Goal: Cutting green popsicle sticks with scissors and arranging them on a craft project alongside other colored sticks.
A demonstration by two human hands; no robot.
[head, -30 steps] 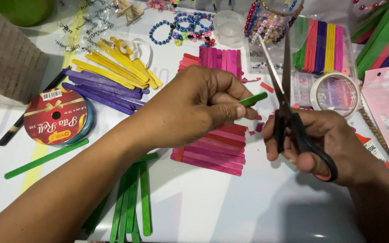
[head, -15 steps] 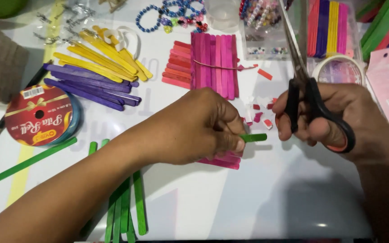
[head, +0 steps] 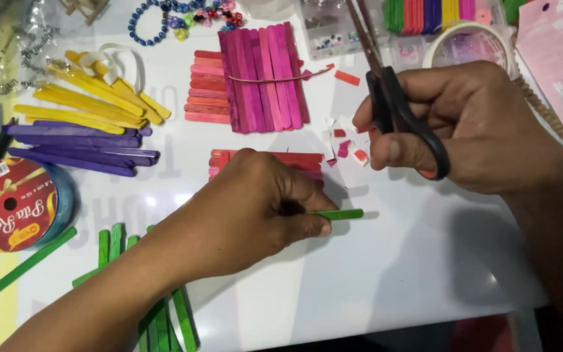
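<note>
So the left hand (head: 255, 208) is pinching a green craft stick (head: 340, 214) lying flat, tip pointing right toward the right hand (head: 464, 127), which grips black scissors (head: 402, 117) up and right, blades pointing away.

Bright, even overhead light. We note soft glare patches on the glossy white tabletop (head: 386, 274), dark shadows under both forearms, sharp focus mid-frame, slight softness and stretch at the edges, top corners dimmer.
</note>
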